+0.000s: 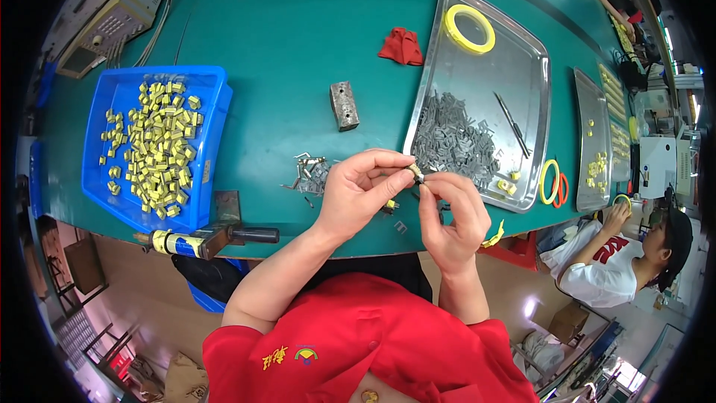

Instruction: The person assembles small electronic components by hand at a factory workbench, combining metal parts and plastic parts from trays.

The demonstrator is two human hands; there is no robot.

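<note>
Head view, starting closest to me: my left hand [358,190] and my right hand [451,213] meet just above the near edge of the green table [283,37], fingertips pinched together on one small part [415,172]. The left thumb and forefinger are closed on its yellowish end; the right fingers are closed on the grey metal side, so neither hand has any slack in its grip. The part looks to lie with its long axis running left to right and tilted a little, yellow end toward my left hand, metal end pointing right and slightly down. It is too small for me to tell more.

Just under the hands sits a small loose heap of metal pieces [309,175], touching the table.

Further out on my left, the blue bin [212,116] holds a good pile of yellow-wrapped parts [153,149], which I judge to be finished ones. On my right, the steel tray [537,89] still carries a thick heap of grey clips [455,142], with tweezers [512,123] and a yellow tape roll [470,27] beyond. Judging by that heap, plenty of work is left; I would put it somewhere mid-way.
</note>
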